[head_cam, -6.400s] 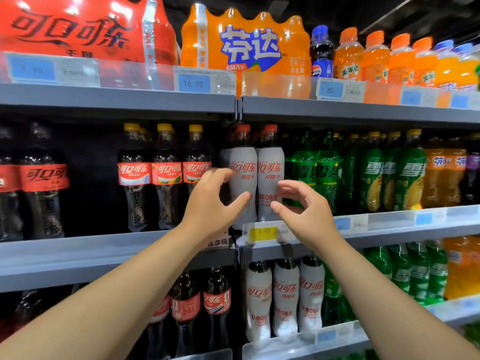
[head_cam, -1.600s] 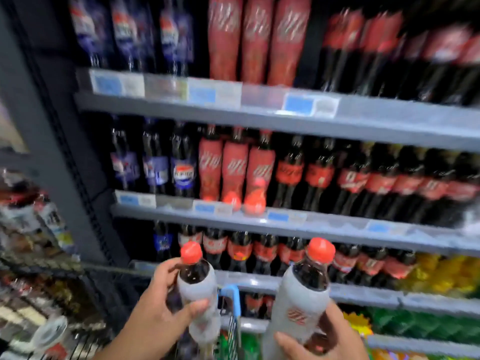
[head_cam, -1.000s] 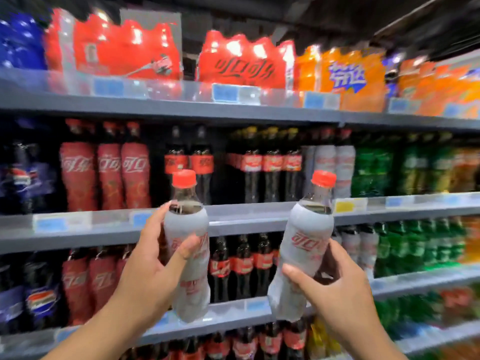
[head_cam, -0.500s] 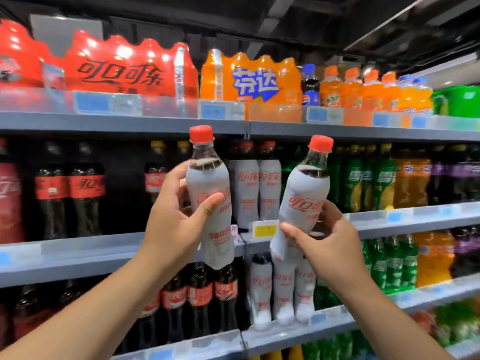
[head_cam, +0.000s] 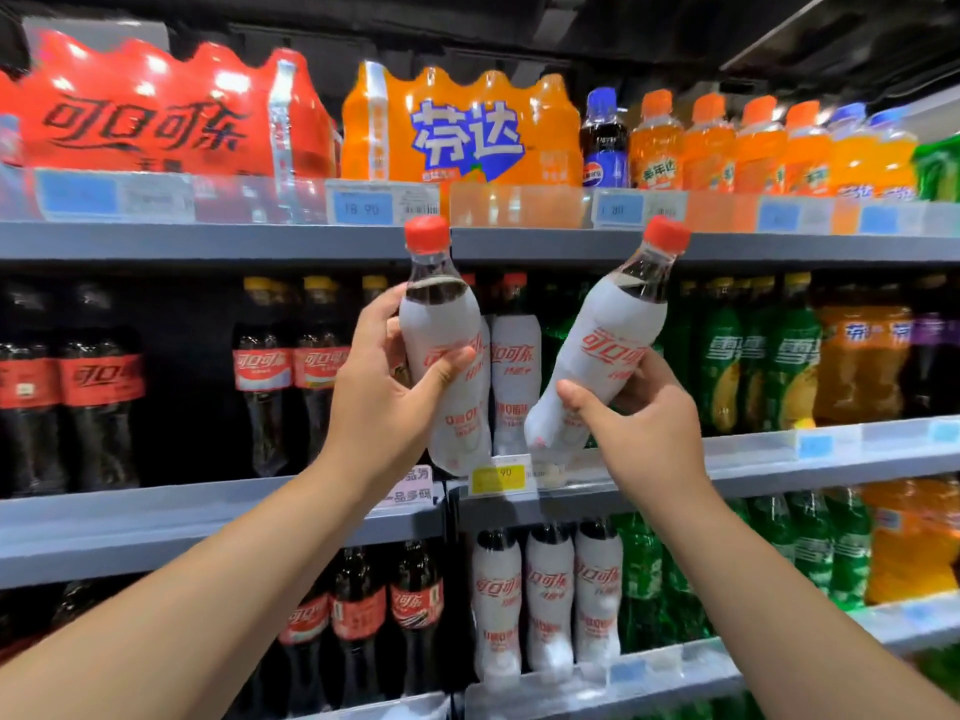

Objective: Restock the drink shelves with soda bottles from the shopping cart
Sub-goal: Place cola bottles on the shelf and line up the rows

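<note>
Head view: the left hand (head_cam: 379,407) grips a white soda bottle (head_cam: 441,324) round its middle, upright, red cap at 12 o'clock. The right hand (head_cam: 644,433) grips a second white bottle (head_cam: 602,350) near its base, cap tilted toward 1 o'clock. Both are held up before the middle shelf (head_cam: 805,454), where matching bottles (head_cam: 515,356) stand between them

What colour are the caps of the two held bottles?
Red caps, on both; the head view shows them.
</note>
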